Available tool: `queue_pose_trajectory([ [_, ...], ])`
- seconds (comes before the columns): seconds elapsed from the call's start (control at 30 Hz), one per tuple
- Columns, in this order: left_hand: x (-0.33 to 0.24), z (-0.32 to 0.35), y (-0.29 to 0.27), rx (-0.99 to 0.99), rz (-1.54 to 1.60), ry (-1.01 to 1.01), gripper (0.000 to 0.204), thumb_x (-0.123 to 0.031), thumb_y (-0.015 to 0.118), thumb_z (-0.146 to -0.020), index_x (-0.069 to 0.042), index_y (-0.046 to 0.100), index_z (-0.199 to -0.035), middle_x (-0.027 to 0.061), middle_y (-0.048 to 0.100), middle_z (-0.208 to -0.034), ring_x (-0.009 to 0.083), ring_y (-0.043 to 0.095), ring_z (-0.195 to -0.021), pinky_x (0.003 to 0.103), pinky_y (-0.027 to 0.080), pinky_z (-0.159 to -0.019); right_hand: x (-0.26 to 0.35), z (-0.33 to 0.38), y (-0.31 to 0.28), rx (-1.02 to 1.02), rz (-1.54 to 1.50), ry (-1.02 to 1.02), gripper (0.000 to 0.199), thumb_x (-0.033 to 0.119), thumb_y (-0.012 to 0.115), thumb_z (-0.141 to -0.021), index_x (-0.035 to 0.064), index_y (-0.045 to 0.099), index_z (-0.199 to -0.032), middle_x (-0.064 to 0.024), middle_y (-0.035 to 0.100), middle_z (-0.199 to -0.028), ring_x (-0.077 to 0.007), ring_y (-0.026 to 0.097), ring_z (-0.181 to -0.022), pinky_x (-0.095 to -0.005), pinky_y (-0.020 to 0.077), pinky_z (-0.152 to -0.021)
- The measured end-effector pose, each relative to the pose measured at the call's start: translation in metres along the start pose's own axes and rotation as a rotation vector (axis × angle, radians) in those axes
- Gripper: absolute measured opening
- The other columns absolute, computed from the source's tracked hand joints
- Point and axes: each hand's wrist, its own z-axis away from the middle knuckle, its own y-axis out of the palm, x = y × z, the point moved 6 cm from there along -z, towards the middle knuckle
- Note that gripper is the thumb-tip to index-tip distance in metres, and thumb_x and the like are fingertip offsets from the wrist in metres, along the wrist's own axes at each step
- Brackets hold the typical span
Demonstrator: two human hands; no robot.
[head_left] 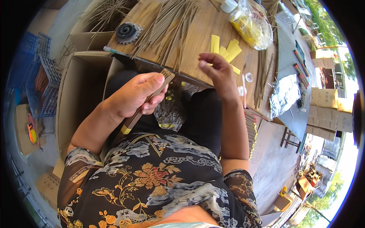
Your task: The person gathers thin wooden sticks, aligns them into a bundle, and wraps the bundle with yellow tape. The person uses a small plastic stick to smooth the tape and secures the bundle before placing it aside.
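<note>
My left hand [138,93] is wrapped round a bundle of thin brown incense sticks [134,118], held slantwise over my lap. A yellow band [126,130] circles the bundle's lower end; its upper end pokes out past my thumb. Raised over the table's front edge, my right hand [218,74] has its fingers bent and its thumb a little apart from the index finger. No object shows between them. Just beyond it, several yellow paper strips [231,50] lie fanned on the wooden table [207,26].
Loose sticks [167,32] spread over the table beside a dark coil [128,32]. A clear plastic bag with yellow contents [253,26] lies farther right. An open cardboard box [81,85] stands at my left, near blue crates [42,76]. A silvery plastic bag [284,95] lies at right.
</note>
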Motion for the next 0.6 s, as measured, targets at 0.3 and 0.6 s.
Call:
queue_pose_trajectory([
  [0.3, 0.004, 0.000, 0.007, 0.057, 0.072, -0.010, 0.034, -0.039, 0.040, -0.091, -0.006, 0.047, -0.088, -0.0003, 0.043, -0.059, 0.0038, 0.035, -0.039, 0.016, 0.030, -0.036, 0.020, 0.035, 0.072, 0.393, -0.510, -0.013, 0.029, 0.004, 0.063, -0.079, -0.0038, 0.052, -0.105, -0.0076, 0.060, -0.096, -0.0120, 0.057, -0.085, -0.0247, 0.0471, -0.078],
  [0.6, 0.009, -0.002, 0.018, 0.004, -0.037, 0.113, 0.037, -0.041, 0.037, -0.092, -0.005, 0.046, -0.090, 0.0041, 0.047, -0.063, 0.0053, 0.036, -0.041, 0.017, 0.035, -0.039, 0.024, 0.040, 0.066, 0.462, -0.571, 0.025, 0.024, 0.003, 0.062, -0.079, -0.0044, 0.054, -0.100, -0.0078, 0.060, -0.092, -0.0121, 0.058, -0.083, -0.0248, 0.0485, -0.074],
])
